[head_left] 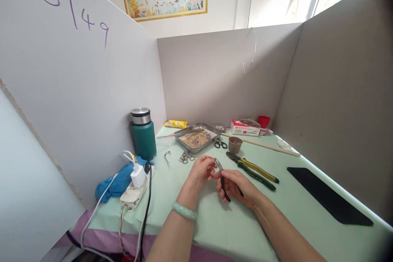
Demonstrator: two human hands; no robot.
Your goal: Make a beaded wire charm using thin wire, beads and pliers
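My right hand (238, 186) is wrapped round small black-handled pliers (223, 182), whose metal jaws point up and to the left. Close beside the jaws, my left hand (203, 170) has its fingers pinched together; what they hold is too small to make out. Behind my hands lie several small metal rings (186, 156) and a metal tray (198, 137) of gold-coloured beads. Black scissors (220, 144) and a brown cup (235, 145) are just beyond the pliers. Larger pliers with green and yellow handles (254, 170) rest to the right of my right hand.
At the left stand a green bottle (143, 137) and a power strip (134, 194) with cables, beside a blue cloth (118, 182). A wooden stick (264, 144) and a red-white box (245, 128) are at the back. A black mat (328, 196) lies right. Grey panels enclose the table.
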